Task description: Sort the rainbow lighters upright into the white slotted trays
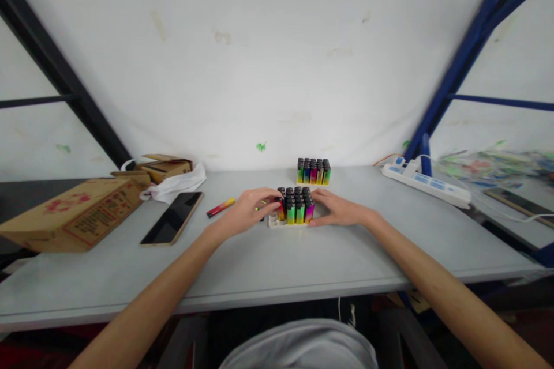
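A white tray point(277, 222) on the grey table holds several upright lighters point(295, 207) with black tops and coloured bodies. My left hand point(253, 207) pinches a red lighter point(280, 210) at the tray's left part, where some round slots show bare. My right hand point(335, 207) is at the right side of the tray, thumb and fingers bent around its edge and the lighters there. Another lighter, partly hidden by my left hand, lies left of the tray. A red and yellow lighter point(220, 207) lies farther left.
Behind stands a second block of lighters point(313, 172). At the left are a phone point(173, 218), a white cloth point(175, 184) and cardboard boxes point(73, 213). A white power strip point(426, 184) with cables lies at the right, near a blue metal frame point(459, 57).
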`<state>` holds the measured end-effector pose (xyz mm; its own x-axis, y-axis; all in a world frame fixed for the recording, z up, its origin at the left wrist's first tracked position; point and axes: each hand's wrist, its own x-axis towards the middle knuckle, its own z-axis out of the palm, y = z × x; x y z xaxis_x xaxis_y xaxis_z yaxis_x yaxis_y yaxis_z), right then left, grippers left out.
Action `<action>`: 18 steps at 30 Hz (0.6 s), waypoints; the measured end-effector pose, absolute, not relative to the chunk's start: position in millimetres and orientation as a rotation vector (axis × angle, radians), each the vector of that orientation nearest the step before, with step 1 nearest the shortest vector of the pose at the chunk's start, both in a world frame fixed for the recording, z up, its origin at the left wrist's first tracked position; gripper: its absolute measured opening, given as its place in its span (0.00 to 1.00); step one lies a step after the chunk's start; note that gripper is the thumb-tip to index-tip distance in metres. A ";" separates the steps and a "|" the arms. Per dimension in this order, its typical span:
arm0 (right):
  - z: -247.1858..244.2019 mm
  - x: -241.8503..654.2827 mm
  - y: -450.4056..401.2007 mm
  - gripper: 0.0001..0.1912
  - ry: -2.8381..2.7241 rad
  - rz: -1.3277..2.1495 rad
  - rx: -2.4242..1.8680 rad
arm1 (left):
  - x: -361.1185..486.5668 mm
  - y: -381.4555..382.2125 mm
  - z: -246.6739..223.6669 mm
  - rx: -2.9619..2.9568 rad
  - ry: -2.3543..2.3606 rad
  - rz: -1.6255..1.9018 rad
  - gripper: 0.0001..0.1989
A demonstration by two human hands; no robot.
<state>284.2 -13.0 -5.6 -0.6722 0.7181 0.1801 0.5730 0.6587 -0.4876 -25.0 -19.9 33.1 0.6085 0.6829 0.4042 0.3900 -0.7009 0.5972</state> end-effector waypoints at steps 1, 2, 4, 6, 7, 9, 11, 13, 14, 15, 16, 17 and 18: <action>-5.1 284.2 -13.2 0.42 -2.522 0.565 -1.019 | -25.1 -20.2 33.8 2.371 0.859 0.863 0.13; -4.6 284.1 -13.5 0.42 -2.523 0.568 -1.016 | -25.0 -20.6 34.0 2.362 0.866 0.858 0.13; -3.7 283.8 -13.8 0.42 -2.525 0.574 -1.008 | -24.2 -21.6 32.9 2.346 0.881 0.831 0.12; -3.1 283.6 -14.1 0.41 -2.521 0.579 -1.002 | -22.7 -23.2 30.2 2.326 0.897 0.780 0.13; -3.0 283.5 -14.1 0.41 -2.518 0.580 -1.000 | -21.6 -24.2 28.6 2.312 0.904 0.760 0.13; -3.0 283.5 -14.1 0.41 -2.518 0.581 -0.993 | -19.2 -26.5 26.0 2.289 0.909 0.759 0.15; -3.3 283.6 -13.9 0.41 -2.520 0.577 -0.993 | -17.5 -28.4 25.4 2.298 0.902 0.788 0.20; -3.9 283.9 -13.6 0.41 -2.522 0.578 -1.001 | -18.5 -28.2 27.3 2.321 0.924 0.821 0.24; -4.3 284.1 -13.4 0.41 -2.522 0.580 -1.008 | -20.8 -26.7 28.9 2.334 0.955 0.840 0.24; -4.7 284.2 -13.2 0.42 -2.519 0.583 -1.015 | -24.4 -24.1 30.8 2.355 1.001 0.866 0.21; -5.1 284.3 -13.0 0.42 -2.517 0.587 -1.021 | -29.4 -20.4 32.7 2.384 1.061 0.891 0.19; -5.5 284.4 -12.8 0.42 -2.517 0.590 -1.026 | -35.7 -15.5 34.4 2.417 1.133 0.910 0.17; -5.8 284.4 -12.7 0.43 -2.518 0.592 -1.030 | -42.9 -9.9 35.5 2.459 1.211 0.915 0.17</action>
<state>284.4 -12.7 -5.8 -0.6717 0.7224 0.1642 0.5734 0.6473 -0.5023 -42.9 -9.9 35.5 0.4571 0.7809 0.4257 0.6232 -0.6228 0.4731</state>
